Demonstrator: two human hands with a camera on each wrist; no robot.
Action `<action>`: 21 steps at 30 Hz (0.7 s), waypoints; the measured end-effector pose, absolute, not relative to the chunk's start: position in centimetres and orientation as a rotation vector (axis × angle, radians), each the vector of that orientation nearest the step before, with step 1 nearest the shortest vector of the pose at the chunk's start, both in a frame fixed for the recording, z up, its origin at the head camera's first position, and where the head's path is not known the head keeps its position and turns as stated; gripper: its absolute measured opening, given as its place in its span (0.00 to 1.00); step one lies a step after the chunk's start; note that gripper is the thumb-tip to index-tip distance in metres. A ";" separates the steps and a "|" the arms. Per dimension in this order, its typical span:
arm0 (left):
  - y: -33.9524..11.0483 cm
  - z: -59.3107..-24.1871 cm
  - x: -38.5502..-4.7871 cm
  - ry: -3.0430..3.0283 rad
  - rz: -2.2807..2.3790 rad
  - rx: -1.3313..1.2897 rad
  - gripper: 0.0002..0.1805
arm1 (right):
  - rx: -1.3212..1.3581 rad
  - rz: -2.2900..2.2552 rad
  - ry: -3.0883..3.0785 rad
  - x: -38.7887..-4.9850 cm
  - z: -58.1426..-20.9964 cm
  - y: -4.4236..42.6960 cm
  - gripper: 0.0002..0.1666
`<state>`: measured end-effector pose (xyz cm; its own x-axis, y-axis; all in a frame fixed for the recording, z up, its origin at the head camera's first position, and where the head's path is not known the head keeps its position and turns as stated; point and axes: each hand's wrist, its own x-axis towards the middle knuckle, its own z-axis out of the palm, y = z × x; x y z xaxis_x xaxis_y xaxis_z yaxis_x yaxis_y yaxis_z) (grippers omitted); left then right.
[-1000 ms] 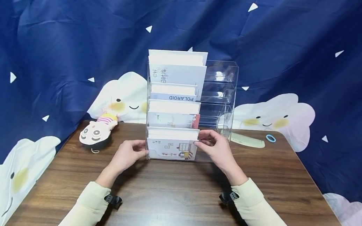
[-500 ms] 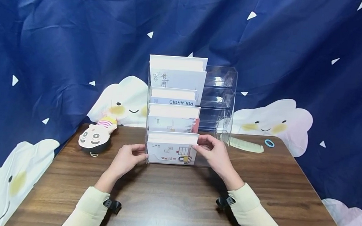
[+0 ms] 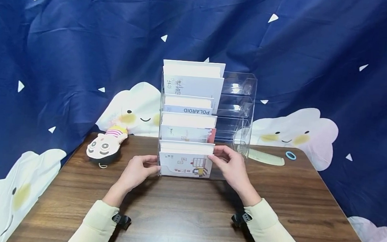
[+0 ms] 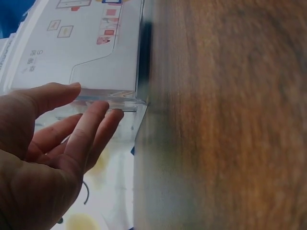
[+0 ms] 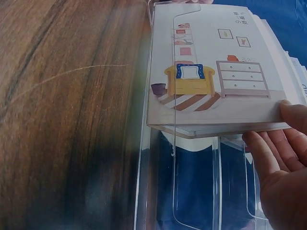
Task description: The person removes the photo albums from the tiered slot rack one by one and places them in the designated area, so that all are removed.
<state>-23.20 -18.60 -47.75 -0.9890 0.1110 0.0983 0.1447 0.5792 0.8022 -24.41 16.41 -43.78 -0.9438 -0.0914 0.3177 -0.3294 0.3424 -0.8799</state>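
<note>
A clear acrylic rack (image 3: 236, 101) stands on the table, with white books on its left half, one per tier. In the lowest front tier sits a book (image 3: 183, 164) with a drawn sofa and drawers on its cover. My right hand (image 3: 232, 167) pinches this book's right edge, thumb (image 5: 293, 114) on the cover and fingers behind it. My left hand (image 3: 139, 172) is at the rack's lower left side; in the left wrist view its fingers (image 4: 85, 132) extend loosely beside the clear wall, the thumb near the front corner.
A panda-like plush toy (image 3: 105, 145) lies at the table's left. Behind the rack's right side lie a pale green comb (image 3: 266, 157) and a blue ring (image 3: 290, 155). The wooden table (image 3: 180, 214) ends at a blue curtain (image 3: 85, 34) with cloud prints.
The head view has shifted slightly, so the whole scene sits a little lower and to the right. Both hands keep their places at the rack and book.
</note>
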 end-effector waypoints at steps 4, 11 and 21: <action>-18.6 -47.8 -23.2 -2.762 -1.399 -0.221 0.24 | 0.392 1.643 -2.374 -24.4 -43.8 16.5 0.16; -18.5 -47.9 -23.0 -2.765 -1.403 -0.224 0.25 | 0.405 1.669 -2.353 -24.3 -43.8 16.8 0.15; -18.5 -47.8 -23.1 -2.755 -1.400 -0.233 0.25 | 0.411 1.717 -2.286 -24.4 -43.5 17.3 0.17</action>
<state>-23.05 -18.49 -47.81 -0.9878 0.1142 0.1057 0.1527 0.5810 0.7994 -24.37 17.32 -43.55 -0.9284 -0.0730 0.3643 -0.3702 0.2646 -0.8905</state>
